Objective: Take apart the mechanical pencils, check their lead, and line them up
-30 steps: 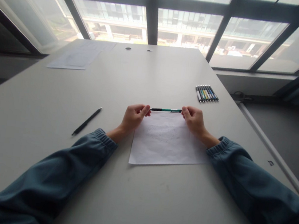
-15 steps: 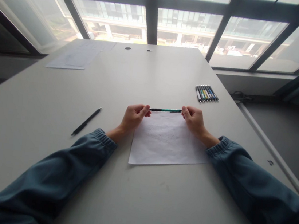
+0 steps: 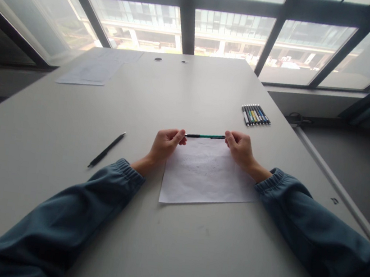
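Observation:
A slim pen with a green barrel and black grip (image 3: 205, 136) is stretched level between my two hands, over the far edge of a white sheet of paper (image 3: 209, 182). Its left end is pinched by my left hand (image 3: 167, 143), thumb against fingers. My right hand (image 3: 240, 148) pinches the other end the same way. Both tips are hidden in the fingers. Faint marks show on the paper, which lies flat on the table. Left of my left hand, a black pen (image 3: 106, 150) lies slanted on the tabletop.
Several pens (image 3: 256, 115) lie side by side in a row at the right of the white table (image 3: 164, 90). More paper sheets (image 3: 90, 69) lie at the far left. Windows (image 3: 232, 38) stand behind the table's far edge.

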Tool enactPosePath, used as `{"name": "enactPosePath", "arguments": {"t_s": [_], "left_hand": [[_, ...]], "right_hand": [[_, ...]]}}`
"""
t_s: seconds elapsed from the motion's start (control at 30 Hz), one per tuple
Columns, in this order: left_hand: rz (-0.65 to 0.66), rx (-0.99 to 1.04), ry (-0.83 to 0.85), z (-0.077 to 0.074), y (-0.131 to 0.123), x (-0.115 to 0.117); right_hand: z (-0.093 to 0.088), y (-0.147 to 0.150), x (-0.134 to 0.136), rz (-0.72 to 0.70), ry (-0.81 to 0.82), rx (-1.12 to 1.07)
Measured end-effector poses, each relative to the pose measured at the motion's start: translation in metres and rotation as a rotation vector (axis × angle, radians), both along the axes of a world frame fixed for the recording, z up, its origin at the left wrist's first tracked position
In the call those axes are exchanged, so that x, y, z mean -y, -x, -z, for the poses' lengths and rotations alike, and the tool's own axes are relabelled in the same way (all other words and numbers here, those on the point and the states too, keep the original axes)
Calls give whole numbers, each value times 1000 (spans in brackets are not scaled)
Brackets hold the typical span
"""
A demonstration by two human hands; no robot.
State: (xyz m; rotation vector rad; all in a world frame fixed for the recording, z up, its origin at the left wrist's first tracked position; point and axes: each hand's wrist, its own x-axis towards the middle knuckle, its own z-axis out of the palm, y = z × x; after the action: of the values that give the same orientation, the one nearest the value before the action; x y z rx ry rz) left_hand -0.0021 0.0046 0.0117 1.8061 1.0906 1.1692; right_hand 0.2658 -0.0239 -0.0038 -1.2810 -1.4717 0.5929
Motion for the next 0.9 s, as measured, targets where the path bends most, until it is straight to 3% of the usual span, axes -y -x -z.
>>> {"name": "enactPosePath", "arguments": {"t_s": [0.9], "left_hand": [[-1, 11, -8, 5, 0, -3]], "right_hand": [[-5, 2, 2, -10, 13, 5]]}}
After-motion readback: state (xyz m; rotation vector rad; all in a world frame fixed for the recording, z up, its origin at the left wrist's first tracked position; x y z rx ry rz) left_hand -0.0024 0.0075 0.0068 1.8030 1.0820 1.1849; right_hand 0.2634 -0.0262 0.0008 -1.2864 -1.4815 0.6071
